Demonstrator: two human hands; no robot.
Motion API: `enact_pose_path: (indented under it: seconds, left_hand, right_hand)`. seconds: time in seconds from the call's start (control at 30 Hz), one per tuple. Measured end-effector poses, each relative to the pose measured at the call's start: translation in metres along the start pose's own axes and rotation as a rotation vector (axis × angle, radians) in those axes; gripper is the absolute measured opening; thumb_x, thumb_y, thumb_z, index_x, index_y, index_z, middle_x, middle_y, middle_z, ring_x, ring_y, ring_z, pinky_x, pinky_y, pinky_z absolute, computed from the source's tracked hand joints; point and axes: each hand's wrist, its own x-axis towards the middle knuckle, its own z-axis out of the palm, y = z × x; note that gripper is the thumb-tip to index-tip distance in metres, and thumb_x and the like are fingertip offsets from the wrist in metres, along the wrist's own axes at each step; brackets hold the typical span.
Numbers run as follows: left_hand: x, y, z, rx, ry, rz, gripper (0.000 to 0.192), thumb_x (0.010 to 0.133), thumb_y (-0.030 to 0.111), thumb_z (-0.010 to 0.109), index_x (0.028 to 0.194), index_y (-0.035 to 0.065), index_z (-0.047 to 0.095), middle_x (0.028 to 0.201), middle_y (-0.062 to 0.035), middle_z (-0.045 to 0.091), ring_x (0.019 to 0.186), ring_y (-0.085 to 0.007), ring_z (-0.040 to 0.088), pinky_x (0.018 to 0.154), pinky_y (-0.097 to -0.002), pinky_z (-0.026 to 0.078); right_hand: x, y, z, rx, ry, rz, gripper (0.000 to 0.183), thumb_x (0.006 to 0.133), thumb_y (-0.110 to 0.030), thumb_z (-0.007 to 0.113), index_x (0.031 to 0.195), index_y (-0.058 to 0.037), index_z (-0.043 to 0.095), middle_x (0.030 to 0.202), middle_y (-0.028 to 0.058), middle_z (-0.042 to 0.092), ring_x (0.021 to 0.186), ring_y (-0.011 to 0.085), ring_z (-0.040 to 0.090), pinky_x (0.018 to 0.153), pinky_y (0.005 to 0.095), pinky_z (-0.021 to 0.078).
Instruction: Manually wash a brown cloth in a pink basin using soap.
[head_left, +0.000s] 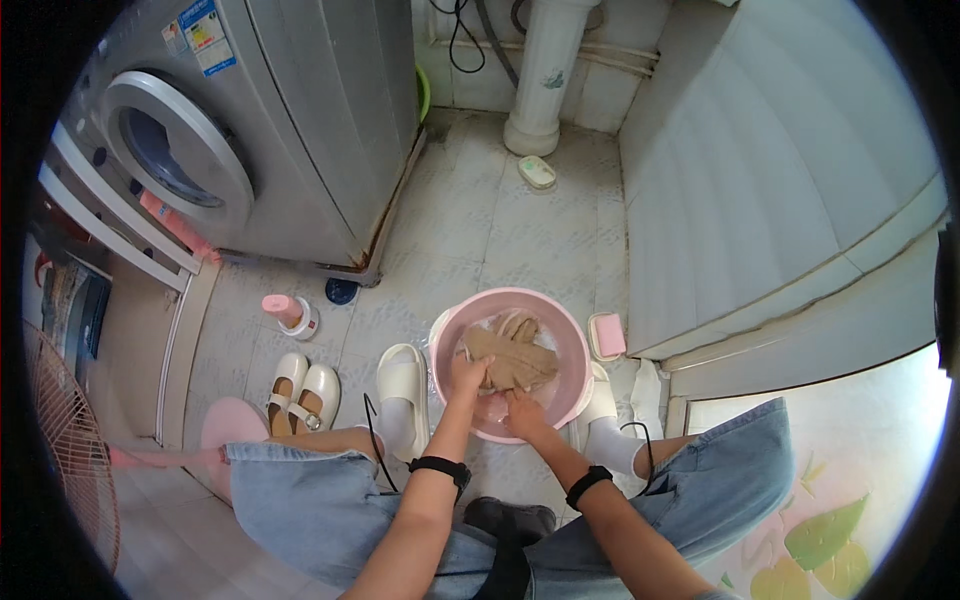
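Observation:
Between my feet stands a pink plastic basin (571, 341) with a little water in it. A wet brown cloth (517, 356), perhaps a garment, lies bunched inside and rises above the water. My left hand (469, 373) grips the cloth at its left side, thumb on top. Lower down, my right hand (526, 414) has its fingers closed on the near edge of the same cloth. Parts of the fingers are hidden by the fabric. Just right of the basin, a pink bar of soap (611, 335) rests in a soap dish.
A front-loading washing machine (300, 127) stands at the upper left. Cream shoes (318, 390) and a pink-topped container (283, 309) sit left of the basin. Another soap dish (537, 172) lies by the white pedestal (547, 82). A wire-guarded fan (67, 442) is at far left.

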Motion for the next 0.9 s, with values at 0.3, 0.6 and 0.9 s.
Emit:
enact_pose_path:
  seconds: [0.3,0.6,0.9]
  left_hand:
    - [0.016,0.024,-0.029,-0.2,0.063,-0.086,0.045,0.069,0.009,0.07,0.11,-0.0015,0.054,0.102,-0.0112,0.06,0.085,-0.0197,0.06,0.075,-0.0304,0.048]
    - [0.005,-0.018,-0.034,0.119,0.182,0.05,0.044,0.075,0.017,0.064,0.113,-0.0014,0.052,0.11,-0.0174,0.057,0.102,-0.028,0.055,0.087,-0.0339,0.042]
    - [-0.015,-0.007,-0.036,0.203,0.092,-0.002,0.054,0.076,0.021,0.057,0.124,0.0025,0.041,0.114,-0.0261,0.052,0.108,-0.0396,0.049,0.093,-0.0419,0.037]
  right_hand:
    - [0.022,-0.041,0.002,-0.246,0.107,-0.076,0.069,0.068,-0.027,0.068,0.126,-0.0077,0.035,0.126,0.0152,0.036,0.111,0.0345,0.044,0.093,0.0478,0.0365]
    - [0.061,-0.051,0.037,-0.479,-0.032,0.027,0.033,0.087,-0.022,0.043,0.118,-0.0151,0.047,0.109,0.0107,0.054,0.1,0.0287,0.054,0.083,0.0479,0.042]
    - [0.056,-0.038,0.037,-0.303,-0.154,0.083,0.027,0.076,-0.014,0.055,0.102,-0.0131,0.062,0.103,0.0108,0.062,0.093,0.0276,0.06,0.077,0.0384,0.049]
